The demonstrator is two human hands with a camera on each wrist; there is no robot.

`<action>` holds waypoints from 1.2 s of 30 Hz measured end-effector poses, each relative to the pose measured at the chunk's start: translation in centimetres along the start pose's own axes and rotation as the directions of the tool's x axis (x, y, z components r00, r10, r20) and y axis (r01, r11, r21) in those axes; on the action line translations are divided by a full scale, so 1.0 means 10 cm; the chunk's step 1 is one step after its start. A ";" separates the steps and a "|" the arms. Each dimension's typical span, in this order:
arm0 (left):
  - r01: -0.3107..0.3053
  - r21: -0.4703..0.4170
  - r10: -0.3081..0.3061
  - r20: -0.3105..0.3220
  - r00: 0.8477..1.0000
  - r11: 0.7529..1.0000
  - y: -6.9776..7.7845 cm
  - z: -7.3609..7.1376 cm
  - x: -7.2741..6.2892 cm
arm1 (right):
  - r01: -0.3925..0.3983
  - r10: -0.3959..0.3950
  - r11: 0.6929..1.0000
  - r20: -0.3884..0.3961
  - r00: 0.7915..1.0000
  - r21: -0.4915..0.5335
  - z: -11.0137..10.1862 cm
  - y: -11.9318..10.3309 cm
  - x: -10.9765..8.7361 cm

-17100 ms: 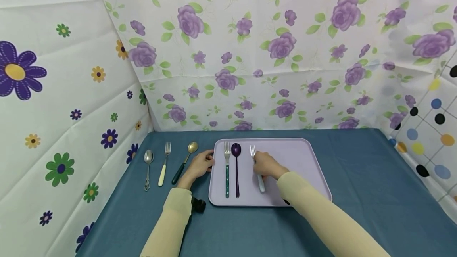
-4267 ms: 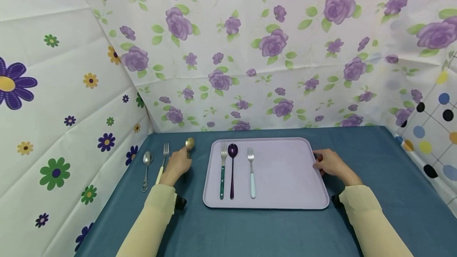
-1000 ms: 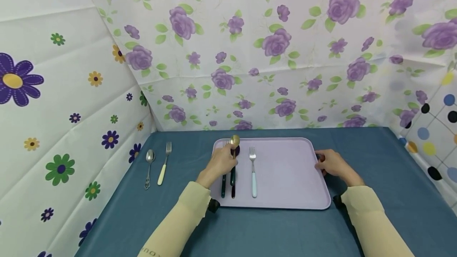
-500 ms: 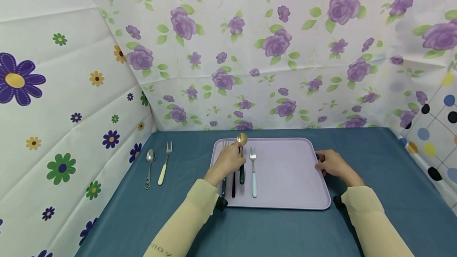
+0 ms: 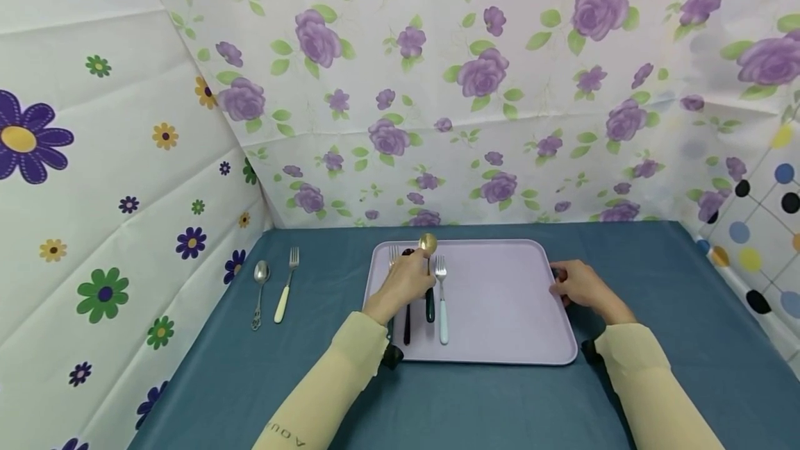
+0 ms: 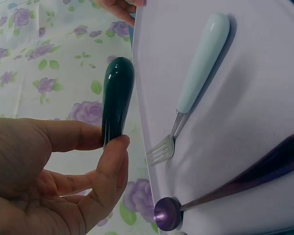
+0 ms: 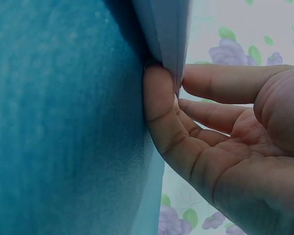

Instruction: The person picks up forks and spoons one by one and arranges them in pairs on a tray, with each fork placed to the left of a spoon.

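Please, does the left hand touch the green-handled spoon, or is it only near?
Touching. The left wrist view shows the left hand pinching the green-handled spoon between finger and thumb.

Lilac tray (image 5: 506,311), right half: open surface between the pale-blue-handled fork (image 5: 443,314) and the right hand (image 5: 581,287); a hand could pass.
Right rim: blocked where the right hand pinches it.
Tray's left half: crowded by the green-handled fork (image 5: 394,253), the purple spoon (image 5: 407,325) and the left hand (image 5: 403,283) above them.
Gold spoon (image 5: 430,304): held over the narrow lane between purple spoon and pale-blue-handled fork; its clearance above the tray is hard to judge.
Left cloth: wide lane between cream-handled fork (image 5: 282,303) and tray; slim gap to the silver spoon (image 5: 258,297).
Near-left corner: crossed by the left sleeve (image 5: 350,367).
Behind: floral backdrop (image 5: 531,179) near the far rim.
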State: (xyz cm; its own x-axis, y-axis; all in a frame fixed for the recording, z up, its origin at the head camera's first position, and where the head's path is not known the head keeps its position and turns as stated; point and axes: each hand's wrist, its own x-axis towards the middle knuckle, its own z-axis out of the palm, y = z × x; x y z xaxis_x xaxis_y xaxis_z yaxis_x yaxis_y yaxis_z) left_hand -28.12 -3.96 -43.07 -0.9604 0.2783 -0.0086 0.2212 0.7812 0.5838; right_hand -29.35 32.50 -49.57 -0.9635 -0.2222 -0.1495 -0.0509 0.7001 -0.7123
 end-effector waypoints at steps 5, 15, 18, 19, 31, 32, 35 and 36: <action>0.004 -0.011 -0.004 0.000 1.000 1.000 0.05 0.01 0.01 | 0.006 -0.006 1.000 -0.006 1.000 -0.004 -0.01 -0.01 0.01; 0.023 -0.038 -0.022 0.037 0.999 0.999 0.14 0.12 0.04 | -0.003 0.003 1.000 -0.012 1.000 -0.014 0.00 -0.02 0.00; 0.019 -0.019 -0.018 0.029 0.999 1.000 0.15 0.16 0.06 | 0.000 -0.001 1.000 -0.016 1.000 -0.028 0.00 -0.02 0.00; 0.019 -0.013 -0.018 0.026 1.000 1.000 0.16 0.17 0.07 | 0.001 -0.002 0.999 -0.016 1.000 -0.032 0.00 -0.02 -0.01; 0.022 0.041 -0.024 0.051 0.998 0.999 0.27 0.30 0.11 | 0.019 -0.019 1.000 -0.011 1.000 -0.019 0.00 -0.04 -0.02; 0.020 0.045 -0.023 0.053 0.998 0.999 0.27 0.31 0.11 | 0.019 -0.019 1.000 -0.011 1.000 -0.022 0.00 -0.04 -0.02; 0.017 0.039 -0.019 0.057 0.998 0.999 0.28 0.32 0.12 | 0.022 -0.022 0.999 -0.013 1.000 -0.029 0.00 -0.04 -0.02; 0.018 0.037 -0.020 0.061 0.998 0.999 0.28 0.32 0.13 | 0.027 -0.027 0.999 -0.015 1.000 -0.030 0.00 -0.03 -0.02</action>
State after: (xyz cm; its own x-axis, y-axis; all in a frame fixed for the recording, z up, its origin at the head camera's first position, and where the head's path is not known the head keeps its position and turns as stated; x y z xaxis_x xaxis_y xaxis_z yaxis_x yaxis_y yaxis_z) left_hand -28.17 0.37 -44.08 -0.9527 0.2958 -0.0698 0.2098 0.8061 0.5533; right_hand -29.14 32.33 -49.28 -0.9655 -0.2313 -0.1198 -0.0847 0.7138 -0.6952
